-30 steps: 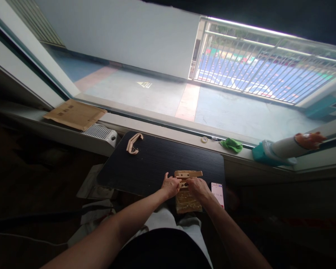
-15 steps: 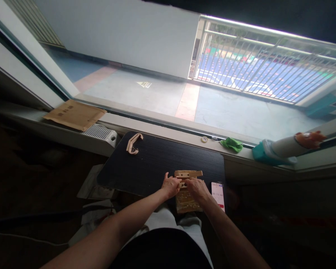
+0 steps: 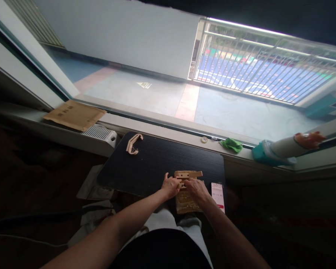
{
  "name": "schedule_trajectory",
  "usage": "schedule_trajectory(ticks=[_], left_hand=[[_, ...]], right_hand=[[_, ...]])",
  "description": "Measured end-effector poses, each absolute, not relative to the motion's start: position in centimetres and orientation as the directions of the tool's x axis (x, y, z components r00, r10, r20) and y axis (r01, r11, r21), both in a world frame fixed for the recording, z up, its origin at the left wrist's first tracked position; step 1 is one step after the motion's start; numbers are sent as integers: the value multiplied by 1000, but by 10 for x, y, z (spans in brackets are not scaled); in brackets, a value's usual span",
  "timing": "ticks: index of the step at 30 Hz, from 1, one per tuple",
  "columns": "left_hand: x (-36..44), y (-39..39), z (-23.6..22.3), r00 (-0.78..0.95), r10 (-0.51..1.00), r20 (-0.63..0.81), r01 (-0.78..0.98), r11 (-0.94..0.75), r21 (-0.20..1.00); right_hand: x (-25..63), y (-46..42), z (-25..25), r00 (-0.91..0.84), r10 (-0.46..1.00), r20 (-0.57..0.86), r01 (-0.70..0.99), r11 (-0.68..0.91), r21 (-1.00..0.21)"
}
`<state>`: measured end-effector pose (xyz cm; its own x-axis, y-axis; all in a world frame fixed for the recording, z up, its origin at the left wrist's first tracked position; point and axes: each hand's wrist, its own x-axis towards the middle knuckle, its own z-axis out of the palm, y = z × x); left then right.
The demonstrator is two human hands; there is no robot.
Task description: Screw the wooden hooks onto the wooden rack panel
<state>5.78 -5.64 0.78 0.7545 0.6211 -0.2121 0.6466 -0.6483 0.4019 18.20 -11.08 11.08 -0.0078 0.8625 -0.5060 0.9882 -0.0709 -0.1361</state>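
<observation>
My left hand is closed at the left end of a light wooden piece with dark holes, its thumb sticking up. Curled over the right part of that same piece is my right hand; its fingertips, and anything small between them, are hidden. Just beyond both hands lies another wooden piece with two dark holes and a bar reaching to its right. Under the hands and towards my lap is a shiny, brown, tape-covered block.
A bent wooden frame lies at the far left of the black table. A phone showing a timer is by the right edge. On the sill are a tape roll, a green cloth, a teal container and a cardboard envelope.
Both hands and the wooden pieces stay in nearly the same place. Only the timer digits on the phone have visibly changed.
</observation>
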Motion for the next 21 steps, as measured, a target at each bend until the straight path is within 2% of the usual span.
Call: schedule_trajectory(ticks=[9,15,21], left_hand=[[58,-56,8,754,620,-216,649,-653,391],[58,-56,9,757,616,-216,646,-657,389],[58,-57,8,753,621,-219,650,-649,394]], right_hand=[[185,-115,108,76,866,-494,982,-152,-116],[182,-113,114,13,863,-505,988,-88,-125],[184,-113,108,25,859,-511,985,-109,-135]])
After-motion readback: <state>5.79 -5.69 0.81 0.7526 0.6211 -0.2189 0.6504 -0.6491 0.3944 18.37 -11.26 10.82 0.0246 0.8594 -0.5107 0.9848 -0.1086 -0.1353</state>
